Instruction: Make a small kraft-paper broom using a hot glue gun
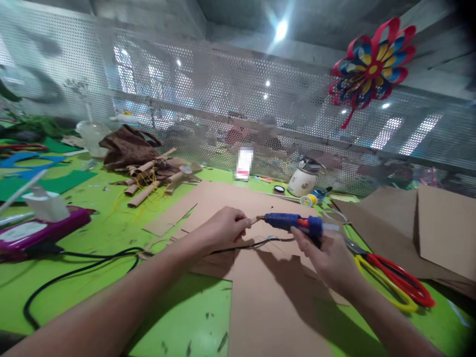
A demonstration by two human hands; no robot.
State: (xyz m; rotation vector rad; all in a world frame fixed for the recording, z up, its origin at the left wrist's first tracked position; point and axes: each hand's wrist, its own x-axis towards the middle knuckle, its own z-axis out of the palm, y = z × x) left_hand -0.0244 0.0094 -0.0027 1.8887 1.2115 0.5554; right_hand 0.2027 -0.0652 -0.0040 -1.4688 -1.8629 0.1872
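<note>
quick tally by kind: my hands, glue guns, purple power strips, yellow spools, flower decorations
hands: 2 (left hand, right hand)
blue glue gun: 1
purple power strip: 1
yellow spool: 1
flower decoration: 1
total: 6

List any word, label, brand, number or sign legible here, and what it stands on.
None can be read.
Blue glue gun in the right hand: no legible marking.
Pixelated white patch: unreadable.
Yellow spool: any print on its end is too small.
</note>
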